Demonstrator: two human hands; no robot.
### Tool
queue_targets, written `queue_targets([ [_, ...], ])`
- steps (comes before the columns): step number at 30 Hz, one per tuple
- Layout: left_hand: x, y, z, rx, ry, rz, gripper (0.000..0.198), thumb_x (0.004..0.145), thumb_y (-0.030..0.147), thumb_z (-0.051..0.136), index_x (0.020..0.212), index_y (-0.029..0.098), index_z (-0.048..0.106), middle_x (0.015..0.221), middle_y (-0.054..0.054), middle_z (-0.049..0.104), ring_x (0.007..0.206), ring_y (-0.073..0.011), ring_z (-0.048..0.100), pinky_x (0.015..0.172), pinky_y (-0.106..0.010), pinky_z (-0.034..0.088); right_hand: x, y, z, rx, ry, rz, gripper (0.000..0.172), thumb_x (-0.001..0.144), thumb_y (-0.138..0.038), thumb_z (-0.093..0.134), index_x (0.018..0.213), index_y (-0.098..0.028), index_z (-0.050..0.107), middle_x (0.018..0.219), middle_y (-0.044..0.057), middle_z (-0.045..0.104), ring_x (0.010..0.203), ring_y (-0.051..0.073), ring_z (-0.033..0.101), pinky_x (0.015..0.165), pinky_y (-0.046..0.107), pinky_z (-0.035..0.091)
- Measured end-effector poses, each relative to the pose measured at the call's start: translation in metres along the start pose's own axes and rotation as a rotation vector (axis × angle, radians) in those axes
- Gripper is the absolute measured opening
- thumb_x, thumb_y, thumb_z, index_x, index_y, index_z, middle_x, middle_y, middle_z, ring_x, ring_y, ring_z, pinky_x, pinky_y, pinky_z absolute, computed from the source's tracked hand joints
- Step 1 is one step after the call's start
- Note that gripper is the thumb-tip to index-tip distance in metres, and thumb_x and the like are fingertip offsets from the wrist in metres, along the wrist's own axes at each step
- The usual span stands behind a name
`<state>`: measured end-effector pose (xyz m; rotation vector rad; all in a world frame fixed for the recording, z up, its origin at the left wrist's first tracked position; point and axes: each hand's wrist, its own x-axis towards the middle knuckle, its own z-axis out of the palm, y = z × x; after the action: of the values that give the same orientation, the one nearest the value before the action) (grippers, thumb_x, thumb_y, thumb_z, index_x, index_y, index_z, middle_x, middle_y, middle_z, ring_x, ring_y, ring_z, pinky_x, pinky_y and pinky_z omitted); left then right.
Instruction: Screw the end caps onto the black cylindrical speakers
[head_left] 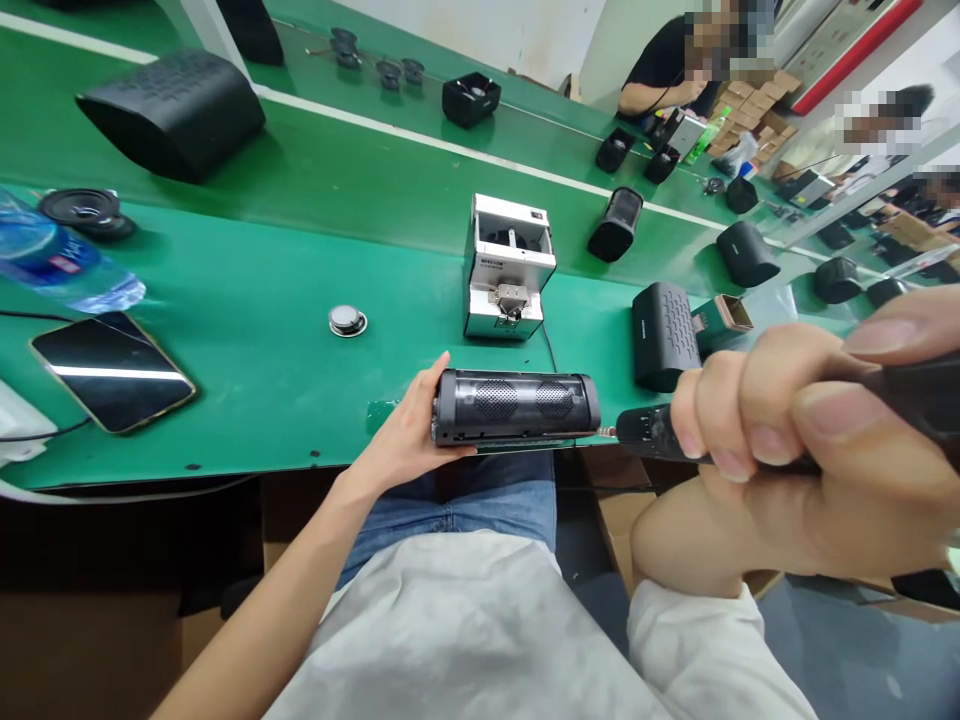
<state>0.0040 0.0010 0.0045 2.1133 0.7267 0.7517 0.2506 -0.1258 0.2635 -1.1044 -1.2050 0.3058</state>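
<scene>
My left hand [411, 425] grips the left end of a black speaker [517, 405], which lies sideways at the bench's front edge. Two round perforated grilles show on its upward face. My right hand [795, 410] is wrapped round a black electric screwdriver [646, 432], held level. Its bit points left and reaches the speaker's right end; whether it sits in a screw is too small to tell. Just beyond the speaker stands a white screw feeder [510, 270] with a metal pick-up block at its front. A small round speaker driver [347, 320] rests on the green mat to the left.
At the left lie a phone [114, 370], a water bottle [64, 255] and a larger black driver [86, 210]. A black speaker housing [664, 335] stands right of the feeder. More housings [176, 110] line the green bench. Co-workers [667, 75] sit across it.
</scene>
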Motion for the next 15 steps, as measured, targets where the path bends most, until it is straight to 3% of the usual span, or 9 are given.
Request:
queue_targets([
  [4, 0.000, 0.000, -0.001, 0.015, -0.010, 0.003, 0.140, 0.085, 0.034, 0.100, 0.185, 0.034, 0.001, 0.178, -0.021, 0.041, 0.164, -0.0434, 0.047, 0.134, -0.063, 0.045, 0.000, 0.000, -0.028, -0.008, 0.068, 0.103, 0.032, 0.063, -0.026, 0.100, 0.083, -0.043, 0.080, 0.045, -0.006, 0.047, 0.030, 0.018, 0.039, 0.028, 0.043, 0.035],
  [7, -0.001, -0.001, -0.001, 0.013, -0.014, 0.001, 0.140, 0.085, 0.037, 0.100, 0.185, 0.032, 0.001, 0.180, -0.022, 0.038, 0.165, -0.0447, 0.047, 0.133, -0.064, 0.045, -0.003, 0.003, -0.034, -0.031, 0.084, 0.084, 0.030, 0.067, -0.030, 0.098, 0.086, -0.045, 0.080, 0.045, -0.007, 0.047, 0.030, 0.017, 0.037, 0.027, 0.041, 0.033],
  [11, -0.002, -0.001, 0.000, 0.013, -0.009, -0.012, 0.137, 0.087, 0.039, 0.099, 0.185, 0.033, 0.003, 0.182, -0.021, 0.037, 0.165, -0.0452, 0.047, 0.134, -0.065, 0.045, -0.005, 0.007, -0.016, -0.037, 0.105, -0.033, 0.030, 0.069, -0.024, 0.095, 0.087, -0.044, 0.081, 0.048, -0.009, 0.045, 0.030, 0.014, 0.033, 0.024, 0.037, 0.031],
  [15, -0.001, -0.002, -0.001, 0.012, -0.005, -0.049, 0.135, 0.087, 0.041, 0.098, 0.184, 0.034, 0.005, 0.181, -0.020, 0.039, 0.165, -0.0446, 0.048, 0.133, -0.064, 0.047, -0.009, 0.020, 0.004, 0.076, 0.162, -0.074, 0.025, 0.074, -0.019, 0.090, 0.090, -0.035, 0.080, 0.052, -0.009, 0.044, 0.031, 0.011, 0.033, 0.026, 0.032, 0.031],
])
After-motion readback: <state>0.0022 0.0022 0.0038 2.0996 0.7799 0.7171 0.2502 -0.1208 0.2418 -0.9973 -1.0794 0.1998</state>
